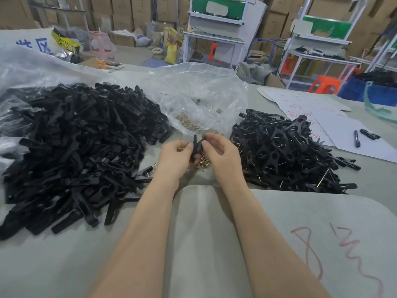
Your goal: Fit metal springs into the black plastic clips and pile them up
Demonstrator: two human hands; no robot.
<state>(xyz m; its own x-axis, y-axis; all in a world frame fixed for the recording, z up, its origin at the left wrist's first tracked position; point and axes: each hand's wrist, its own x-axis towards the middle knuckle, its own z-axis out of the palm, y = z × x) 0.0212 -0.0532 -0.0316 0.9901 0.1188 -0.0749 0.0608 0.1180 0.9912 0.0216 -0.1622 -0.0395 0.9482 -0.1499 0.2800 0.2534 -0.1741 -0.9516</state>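
My left hand (175, 157) and my right hand (221, 152) both grip one black plastic clip (197, 147), held upright between them above the table. Just below it lies a small heap of brass-coloured metal springs (204, 163). A big pile of black clip halves (75, 147) spreads over the left of the table. A smaller pile of clips with springs fitted (287, 151) lies to the right. More springs (189, 122) sit inside a clear plastic bag (199, 93) behind my hands.
White paper sheets (343, 134) with red writing lie at the right, with a black pen (356, 138) and a loose clip (369, 134) on them. Grey cloth (214, 233) covers the table. White shelving, orange stools and cardboard boxes stand behind.
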